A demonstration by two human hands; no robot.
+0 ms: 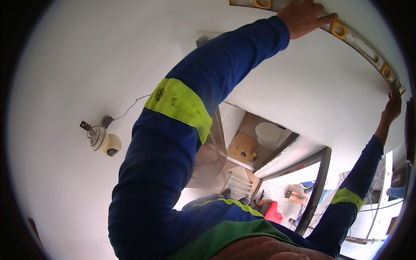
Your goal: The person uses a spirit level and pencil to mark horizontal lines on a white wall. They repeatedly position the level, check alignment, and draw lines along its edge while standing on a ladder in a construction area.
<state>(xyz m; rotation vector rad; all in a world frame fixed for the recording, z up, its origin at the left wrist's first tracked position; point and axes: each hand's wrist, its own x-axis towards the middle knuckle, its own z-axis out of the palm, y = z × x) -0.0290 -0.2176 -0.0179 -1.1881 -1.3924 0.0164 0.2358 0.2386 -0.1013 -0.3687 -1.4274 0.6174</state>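
Observation:
A long spirit level (364, 46) with yellow-rimmed windows lies against the white wall at the upper right, bent into a curve by the lens. My left hand (302, 18) reaches up and holds its middle part, fingers over its edge and thumb stretched along it. At the level's right end is my right hand (393, 105), raised with its fingers closed round a thin yellowish pencil (402, 92). The pencil's tip is too small to make out against the wall. Both my arms are in blue sleeves with bright yellow-green bands.
A cream fixture (104, 141) with a loose cord is on the white surface at left. Below, a doorway shows a toilet (269, 133) and a brown board (243, 148) with small items. Past a dark frame (318, 186) is a person in red (273, 212).

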